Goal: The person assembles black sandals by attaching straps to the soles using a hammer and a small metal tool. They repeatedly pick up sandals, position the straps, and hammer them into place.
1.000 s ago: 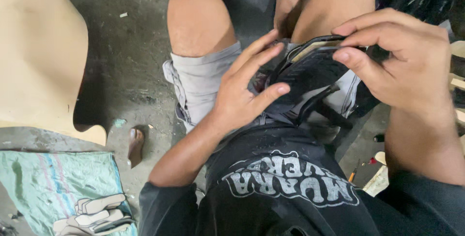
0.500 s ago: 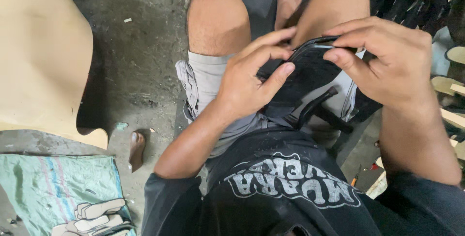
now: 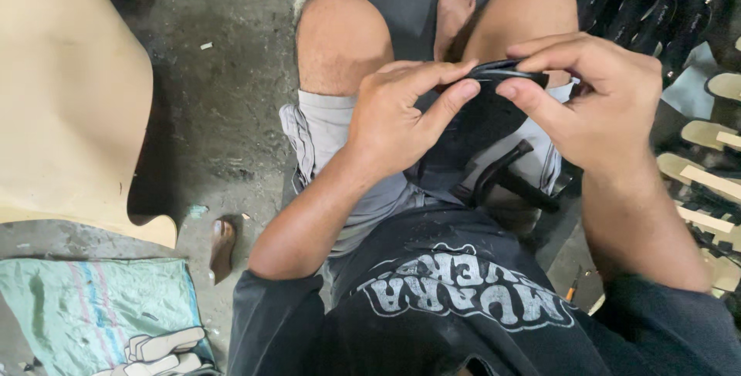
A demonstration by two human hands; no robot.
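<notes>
Both hands pinch a black sandal piece over the lap.
Left hand (image 3: 394, 117) grasps the near end of the black sandal piece (image 3: 505, 75) between thumb and forefinger; right hand (image 3: 598, 102) clamps the far end, fingers curled over the top. The piece sits above the knees, held level between the hands (its exact part is hard to tell). Judged best done with even pressure along the edge, wrists steady. Loose black straps (image 3: 505, 175) lie on the grey shorts (image 3: 332, 133).

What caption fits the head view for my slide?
Seated person's left hand and right hand pinch a black sandal piece above the knees; more sandals lie at right.
</notes>
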